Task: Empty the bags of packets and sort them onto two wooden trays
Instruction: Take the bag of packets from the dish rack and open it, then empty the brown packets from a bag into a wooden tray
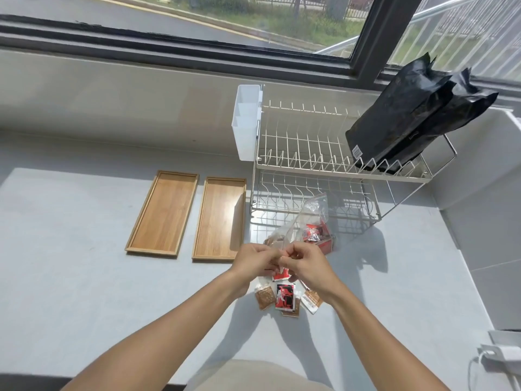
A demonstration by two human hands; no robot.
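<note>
My left hand [251, 260] and my right hand [306, 266] are both pinched on the mouth of a clear plastic bag [284, 235] held just above the grey counter. Behind them a second clear bag [317, 221] lies with red packets inside. Below my hands several packets lie loose on the counter: a red and black packet [285, 297], a brown packet [264, 297] to its left, and a brown and white packet [311, 301] to its right. Two wooden trays, the left one [163, 213] and the right one [221, 217], lie side by side to the left, with nothing on them.
A white two-tier wire dish rack [324, 165] stands behind the bags, with a white plastic caddy [246, 122] on its left end and two black foil bags [408, 119] leaning on its top tier. A white charger and cable [501, 354] lie at the right edge.
</note>
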